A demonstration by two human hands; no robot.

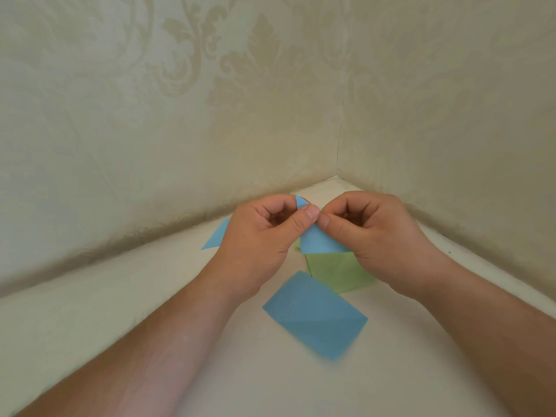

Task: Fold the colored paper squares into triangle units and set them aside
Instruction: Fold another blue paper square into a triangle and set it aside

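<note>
The white counter (120, 296) is bounded by two papered walls meeting at its far corner. A blue paper square (314, 316) lies flat at mid-counter, a green sheet (337, 272) just beyond it. A folded blue piece (320, 242), raised above the green sheet towards the far corner, is pinched between the fingers of the left hand (264, 236) and right hand (376, 233). A blue triangle (215, 236) is partly hidden behind the left hand.

folded paper (320, 242) btwn hands, flat sheet (316, 320) nearer, triangle (215, 236) left
</note>
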